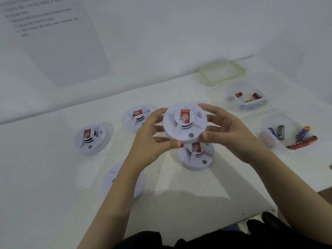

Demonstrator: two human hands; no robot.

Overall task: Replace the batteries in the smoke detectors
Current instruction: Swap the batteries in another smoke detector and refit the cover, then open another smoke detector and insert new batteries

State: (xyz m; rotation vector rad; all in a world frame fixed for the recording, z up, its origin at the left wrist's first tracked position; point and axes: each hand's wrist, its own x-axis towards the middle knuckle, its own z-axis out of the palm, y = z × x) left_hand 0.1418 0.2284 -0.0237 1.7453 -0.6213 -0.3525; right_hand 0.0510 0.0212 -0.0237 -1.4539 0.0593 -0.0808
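Note:
A round white smoke detector with a red label is lifted above the white table, face toward me. My left hand grips its left rim, and my right hand grips its right rim, fingers curled round the edge. Several other white detectors lie on the table: one directly below the held one, one at the left, one behind my left hand, and one partly hidden under my left forearm. Two clear tubs hold batteries, the far tub and the near tub.
A clear lid with a green rim lies at the back right by the wall. A printed sheet hangs on the wall at the left. The table's front edge runs near my body at the lower right.

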